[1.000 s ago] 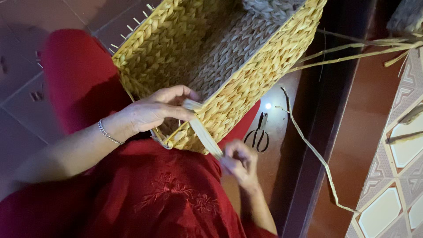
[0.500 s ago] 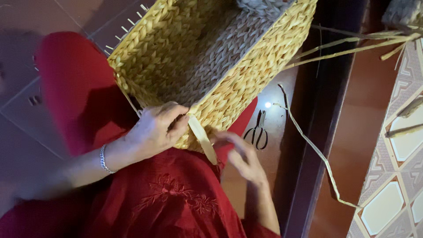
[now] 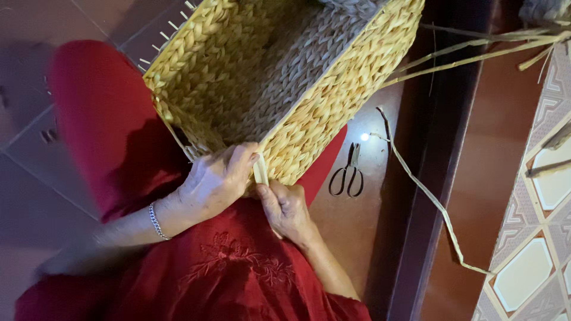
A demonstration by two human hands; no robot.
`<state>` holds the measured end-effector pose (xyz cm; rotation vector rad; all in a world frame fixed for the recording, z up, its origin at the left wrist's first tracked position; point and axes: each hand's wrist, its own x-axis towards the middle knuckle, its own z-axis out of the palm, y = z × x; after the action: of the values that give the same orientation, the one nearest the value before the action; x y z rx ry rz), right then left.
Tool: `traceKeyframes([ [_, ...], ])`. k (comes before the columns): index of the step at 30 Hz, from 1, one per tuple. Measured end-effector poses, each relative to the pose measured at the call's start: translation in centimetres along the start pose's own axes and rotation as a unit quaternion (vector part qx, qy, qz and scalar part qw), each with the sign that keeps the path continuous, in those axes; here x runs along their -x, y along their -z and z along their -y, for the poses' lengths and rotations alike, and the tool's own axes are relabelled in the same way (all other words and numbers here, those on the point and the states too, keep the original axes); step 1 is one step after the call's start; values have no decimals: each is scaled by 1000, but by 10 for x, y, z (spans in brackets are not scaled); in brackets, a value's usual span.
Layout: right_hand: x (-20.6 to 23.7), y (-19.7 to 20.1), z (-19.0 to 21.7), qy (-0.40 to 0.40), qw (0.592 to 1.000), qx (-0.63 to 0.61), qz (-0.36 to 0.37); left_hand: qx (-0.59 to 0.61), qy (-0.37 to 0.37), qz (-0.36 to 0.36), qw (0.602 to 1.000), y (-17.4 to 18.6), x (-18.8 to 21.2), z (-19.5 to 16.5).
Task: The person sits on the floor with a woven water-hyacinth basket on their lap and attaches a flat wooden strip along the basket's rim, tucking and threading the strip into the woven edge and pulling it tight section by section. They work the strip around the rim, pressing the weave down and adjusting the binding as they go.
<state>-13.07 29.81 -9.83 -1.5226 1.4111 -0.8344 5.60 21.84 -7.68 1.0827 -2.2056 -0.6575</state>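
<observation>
A rectangular woven straw basket (image 3: 333,101) rests tilted on my lap, its open inside facing me. My left hand (image 3: 217,181) grips the basket's near corner rim, fingers curled over the edge. My right hand (image 3: 285,208) sits just below that corner, pinching a pale flat straw strand (image 3: 260,169) that stands upright between both hands against the weave. A silver bracelet (image 3: 156,221) circles my left wrist. I wear red clothing (image 3: 238,273) with embroidery.
Black scissors (image 3: 348,175) lie on the tiled floor to the right of my knee. A long loose straw strip (image 3: 428,196) trails across a dark step. More straw strands (image 3: 488,47) stick out at the upper right. Patterned tiles (image 3: 535,238) fill the right edge.
My right hand rose to the basket corner and the strand swung from slanting down to upright. My left hand slid closer onto the corner rim.
</observation>
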Motion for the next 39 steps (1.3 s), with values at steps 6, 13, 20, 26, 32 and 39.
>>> traceKeyframes([
  [6, 11, -7, -12, 61, 998, 15, -5, -22, 40, 34, 998, -1, -4, -3],
  [13, 10, 32, -31, 55, 986, 48, -149, 52, 68, -14, 996, 0, -12, -2],
  [20, -29, 48, -43, -150, 957, 166, -183, 95, 72, 1, 993, 2, -14, -11],
  [26, -60, 37, -36, -90, 960, 212, -156, 35, 50, -41, 997, 13, -28, -3],
  [32, -108, 36, -28, -72, 935, 337, -77, -11, 72, -9, 997, -5, -44, 18],
  [39, -108, 49, -34, 68, 945, 251, -200, 82, 147, -16, 986, -17, -51, 35],
])
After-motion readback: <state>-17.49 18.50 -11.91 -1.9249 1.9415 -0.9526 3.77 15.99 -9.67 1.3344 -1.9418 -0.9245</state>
